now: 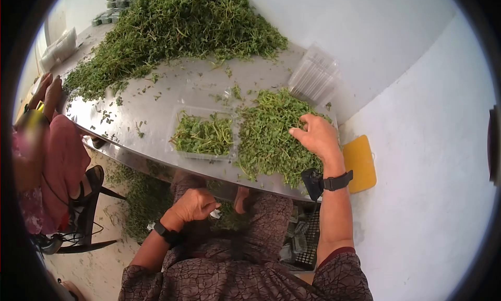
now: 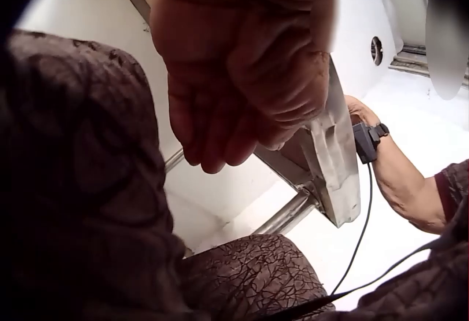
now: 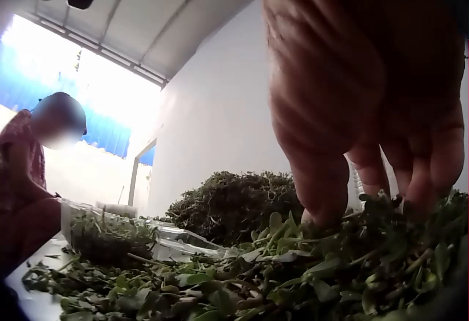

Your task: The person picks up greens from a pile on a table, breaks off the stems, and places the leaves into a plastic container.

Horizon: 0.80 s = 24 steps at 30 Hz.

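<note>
My right hand [image 1: 317, 136] is over the near heap of leafy purslane-like sprigs [image 1: 266, 134], thumb and forefinger apart. In the right wrist view its fingers [image 3: 326, 189] point down, the tips among the top leaves [image 3: 322, 262]. To the left of that heap lies an open clear plastic box [image 1: 201, 156], filled with sprigs [image 1: 206, 134]. My left hand [image 1: 197, 204] hangs above my lap, below the table edge. The left wrist view shows its fingers [image 2: 212, 141] loosely curled, with nothing visible in them.
A large mound of greens [image 1: 193, 24] covers the back of the metal table [image 1: 156, 113]. Nested clear boxes [image 1: 315, 74] stand by the wall, near a yellow board [image 1: 360, 164]. Another person sits at the left, hands [image 1: 51, 95] at the table edge. Below is a black crate [image 1: 308, 249].
</note>
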Each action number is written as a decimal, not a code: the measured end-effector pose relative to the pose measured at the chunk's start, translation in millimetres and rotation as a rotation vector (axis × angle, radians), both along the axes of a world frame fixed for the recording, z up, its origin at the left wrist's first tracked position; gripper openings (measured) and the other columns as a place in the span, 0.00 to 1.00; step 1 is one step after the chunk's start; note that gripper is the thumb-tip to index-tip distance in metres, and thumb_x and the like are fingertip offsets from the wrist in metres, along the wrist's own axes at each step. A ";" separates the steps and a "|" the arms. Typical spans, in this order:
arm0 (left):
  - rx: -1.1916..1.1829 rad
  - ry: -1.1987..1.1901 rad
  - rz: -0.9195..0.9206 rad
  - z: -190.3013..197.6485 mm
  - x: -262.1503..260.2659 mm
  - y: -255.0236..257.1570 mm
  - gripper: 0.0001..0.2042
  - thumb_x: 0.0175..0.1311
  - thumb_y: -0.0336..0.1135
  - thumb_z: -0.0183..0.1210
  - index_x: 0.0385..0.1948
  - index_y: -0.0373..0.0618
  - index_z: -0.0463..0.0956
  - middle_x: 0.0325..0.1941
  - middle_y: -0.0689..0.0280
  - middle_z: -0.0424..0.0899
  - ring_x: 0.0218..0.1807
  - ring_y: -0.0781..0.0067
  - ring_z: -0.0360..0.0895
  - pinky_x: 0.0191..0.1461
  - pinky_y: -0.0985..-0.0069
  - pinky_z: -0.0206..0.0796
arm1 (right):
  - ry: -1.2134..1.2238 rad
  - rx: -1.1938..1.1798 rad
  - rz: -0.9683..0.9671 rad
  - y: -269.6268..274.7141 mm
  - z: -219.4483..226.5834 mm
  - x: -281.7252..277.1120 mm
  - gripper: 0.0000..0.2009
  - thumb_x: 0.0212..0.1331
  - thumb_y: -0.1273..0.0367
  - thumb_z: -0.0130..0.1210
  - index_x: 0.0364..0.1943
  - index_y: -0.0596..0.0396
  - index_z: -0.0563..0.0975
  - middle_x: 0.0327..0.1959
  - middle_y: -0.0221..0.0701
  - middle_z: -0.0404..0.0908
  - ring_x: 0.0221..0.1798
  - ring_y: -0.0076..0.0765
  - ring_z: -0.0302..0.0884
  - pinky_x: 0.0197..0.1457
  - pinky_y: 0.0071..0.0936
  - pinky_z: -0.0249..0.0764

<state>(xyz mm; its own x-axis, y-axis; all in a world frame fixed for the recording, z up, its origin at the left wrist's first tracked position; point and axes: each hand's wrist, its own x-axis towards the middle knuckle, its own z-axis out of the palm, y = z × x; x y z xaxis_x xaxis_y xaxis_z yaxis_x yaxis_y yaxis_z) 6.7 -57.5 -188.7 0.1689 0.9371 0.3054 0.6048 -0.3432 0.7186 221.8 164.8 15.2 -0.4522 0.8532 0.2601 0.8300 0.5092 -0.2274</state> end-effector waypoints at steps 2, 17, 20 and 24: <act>0.011 0.080 0.038 -5.4 -0.9 0.8 0.11 0.56 0.36 0.64 0.18 0.40 0.79 0.23 0.56 0.79 0.29 0.53 0.78 0.33 0.61 0.71 | -0.040 -0.016 0.011 1.8 -2.1 -0.1 0.16 0.52 0.62 0.63 0.41 0.58 0.84 0.32 0.44 0.84 0.37 0.48 0.81 0.45 0.40 0.74; 0.054 0.031 0.119 -12.0 -6.9 2.0 0.15 0.56 0.38 0.62 0.14 0.43 0.72 0.19 0.58 0.73 0.27 0.53 0.74 0.31 0.61 0.68 | 0.169 -0.121 -0.005 -9.6 3.9 1.7 0.10 0.53 0.67 0.61 0.38 0.56 0.83 0.26 0.42 0.83 0.29 0.45 0.79 0.38 0.39 0.74; 0.089 0.039 0.117 -15.4 -5.1 1.8 0.15 0.56 0.38 0.62 0.14 0.43 0.72 0.18 0.59 0.72 0.26 0.53 0.74 0.31 0.61 0.67 | 0.126 -0.009 0.063 -11.1 -7.6 -0.4 0.14 0.52 0.66 0.63 0.42 0.58 0.82 0.27 0.42 0.83 0.30 0.46 0.80 0.38 0.40 0.74; 0.077 0.049 0.127 -16.5 -4.9 5.2 0.15 0.55 0.39 0.62 0.14 0.43 0.72 0.18 0.59 0.73 0.26 0.54 0.74 0.30 0.61 0.67 | -0.017 0.032 0.069 -25.5 -1.3 -6.0 0.16 0.51 0.65 0.64 0.43 0.59 0.81 0.29 0.44 0.83 0.34 0.50 0.82 0.40 0.42 0.75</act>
<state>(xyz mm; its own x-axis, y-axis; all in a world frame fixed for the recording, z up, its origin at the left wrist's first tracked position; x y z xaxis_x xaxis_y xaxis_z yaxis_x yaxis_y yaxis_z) 1.8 -52.4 -205.2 0.0670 0.9260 0.3715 0.6808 -0.3146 0.6614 215.8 139.3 13.9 -0.5145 0.8111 0.2783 0.7961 0.5724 -0.1964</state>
